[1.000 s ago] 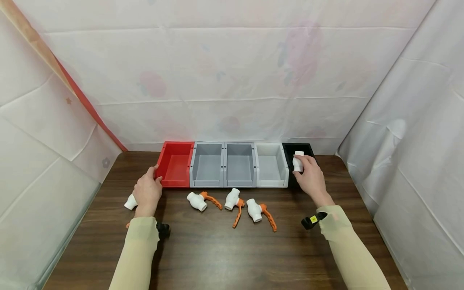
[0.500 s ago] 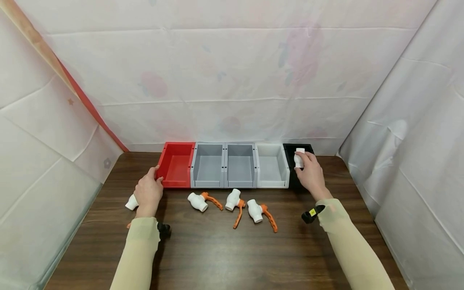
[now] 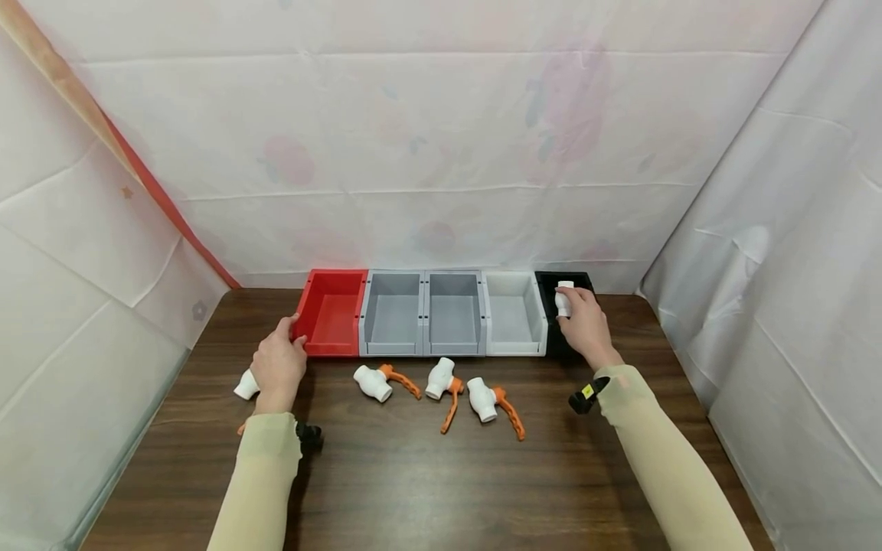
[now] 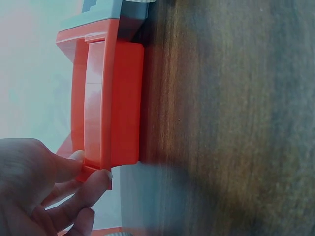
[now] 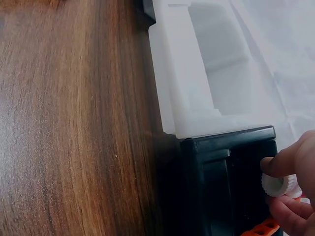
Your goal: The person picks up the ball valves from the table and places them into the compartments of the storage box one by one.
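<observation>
My left hand point(image 3: 279, 363) grips the front left corner of the red bin point(image 3: 335, 314); in the left wrist view the thumb and fingers point(image 4: 96, 184) pinch its rim. My right hand point(image 3: 587, 325) holds a white ball valve point(image 3: 563, 298) over the black bin point(image 3: 563, 340). In the right wrist view, thumb and fingers are around the valve's ribbed white end point(image 5: 275, 185), and its orange handle point(image 5: 266, 227) shows below. Another white valve point(image 3: 246, 384) lies on the table, partly hidden behind my left hand and forearm.
Two grey bins point(image 3: 393, 314) and a white bin point(image 3: 515, 314) stand between the red and black ones in one row. In front lie three white valves with orange handles: one on the left point(image 3: 374, 383), one central point(image 3: 441, 379), one on the right point(image 3: 482, 399). A patterned cloth hangs behind.
My right hand has shifted slightly farther back over the black bin with the valve. The left hand keeps its grip on the red bin, and the valves on the table stay put.
</observation>
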`<state>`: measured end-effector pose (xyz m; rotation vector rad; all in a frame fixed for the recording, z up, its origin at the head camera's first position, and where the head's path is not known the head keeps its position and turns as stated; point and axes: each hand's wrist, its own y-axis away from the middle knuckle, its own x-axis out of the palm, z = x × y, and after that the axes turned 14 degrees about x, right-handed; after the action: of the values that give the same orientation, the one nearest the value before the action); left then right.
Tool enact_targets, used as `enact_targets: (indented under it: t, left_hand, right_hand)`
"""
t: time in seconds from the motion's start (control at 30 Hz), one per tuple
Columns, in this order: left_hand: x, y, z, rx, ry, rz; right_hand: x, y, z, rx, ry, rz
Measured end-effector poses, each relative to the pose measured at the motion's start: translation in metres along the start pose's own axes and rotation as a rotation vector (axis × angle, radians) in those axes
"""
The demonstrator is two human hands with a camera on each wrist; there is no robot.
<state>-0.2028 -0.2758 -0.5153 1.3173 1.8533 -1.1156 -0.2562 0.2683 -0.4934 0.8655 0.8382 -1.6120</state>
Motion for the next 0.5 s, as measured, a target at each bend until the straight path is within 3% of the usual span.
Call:
enact_targets:
  t: [0.5]
  left_hand:
    - [0.001, 0.0, 0.002, -0.011, -0.01, 0.007]
  right_hand:
    - [0.007, -0.011, -0.008, 0.045, 0.053, 0.05]
